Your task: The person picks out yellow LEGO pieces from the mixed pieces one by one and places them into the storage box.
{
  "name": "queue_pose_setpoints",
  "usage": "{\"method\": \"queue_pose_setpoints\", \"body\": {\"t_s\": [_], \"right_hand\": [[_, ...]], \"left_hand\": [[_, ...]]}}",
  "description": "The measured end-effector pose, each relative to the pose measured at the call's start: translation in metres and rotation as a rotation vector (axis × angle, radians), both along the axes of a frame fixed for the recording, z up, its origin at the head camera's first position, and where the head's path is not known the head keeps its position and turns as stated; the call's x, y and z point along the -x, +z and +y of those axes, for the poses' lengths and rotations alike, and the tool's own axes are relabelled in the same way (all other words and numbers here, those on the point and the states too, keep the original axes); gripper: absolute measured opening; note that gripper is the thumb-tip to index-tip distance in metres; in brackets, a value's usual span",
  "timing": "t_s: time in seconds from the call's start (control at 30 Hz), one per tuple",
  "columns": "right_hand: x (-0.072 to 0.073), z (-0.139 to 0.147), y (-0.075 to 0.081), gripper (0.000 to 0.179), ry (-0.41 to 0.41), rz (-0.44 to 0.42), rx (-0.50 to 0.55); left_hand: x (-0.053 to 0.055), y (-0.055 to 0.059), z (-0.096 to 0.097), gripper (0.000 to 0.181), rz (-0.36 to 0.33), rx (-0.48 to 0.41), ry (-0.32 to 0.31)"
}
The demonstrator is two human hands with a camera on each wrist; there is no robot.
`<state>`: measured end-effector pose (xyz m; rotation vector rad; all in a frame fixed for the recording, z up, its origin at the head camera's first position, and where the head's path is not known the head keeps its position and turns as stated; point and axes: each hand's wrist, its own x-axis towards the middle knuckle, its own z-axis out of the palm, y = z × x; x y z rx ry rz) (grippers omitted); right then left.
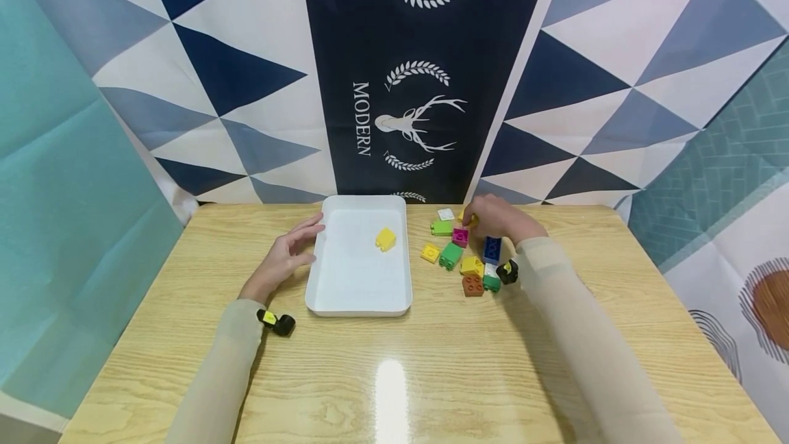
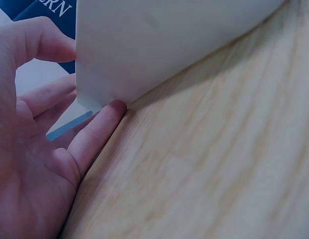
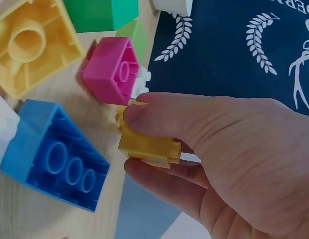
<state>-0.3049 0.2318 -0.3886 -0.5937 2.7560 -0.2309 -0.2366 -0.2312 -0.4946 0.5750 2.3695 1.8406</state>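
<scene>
My right hand (image 1: 496, 216) pinches a small yellow building block (image 3: 149, 147) between thumb and fingers at the far side of a loose group of blocks. Close to it are a magenta block (image 3: 105, 69) and a blue block (image 3: 32, 139) lying with its hollow underside showing. The left hand (image 1: 285, 259) touches the left side of a white tray (image 1: 360, 297), its fingers and thumb along the outer wall. In the left wrist view, a fingertip meets the tray's lower edge at the table. One yellow block (image 1: 385, 239) lies inside the tray.
Right of the tray lie a lime block (image 1: 441, 227), a green block (image 1: 451, 255), a brown block (image 1: 472, 286), a white piece (image 1: 446, 214) and several others. A patterned cloth (image 1: 401, 74) hangs behind the far edge of the wooden table (image 1: 345, 375).
</scene>
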Motion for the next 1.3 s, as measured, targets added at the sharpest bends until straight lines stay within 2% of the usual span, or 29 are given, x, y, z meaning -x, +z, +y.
{"method": "queue_pose_setpoints", "body": {"t_s": [0.43, 0.77, 1.13, 1.3], "right_hand": [[0.003, -0.005, 0.011, 0.028, -0.003, -0.006, 0.020], [0.003, -0.005, 0.020, 0.029, 0.017, 0.035, 0.020], [0.007, -0.005, 0.036, 0.025, 0.017, 0.068, 0.013], [0.009, -0.007, 0.036, 0.024, 0.022, 0.068, 0.014]], "left_hand": [[0.000, 0.001, 0.001, 0.064, 0.011, 0.001, 0.002], [-0.001, 0.002, 0.001, 0.064, 0.009, 0.004, 0.002], [-0.001, 0.001, 0.000, 0.064, 0.004, 0.001, 0.004], [0.000, 0.002, 0.001, 0.063, 0.008, -0.011, -0.002]]}}
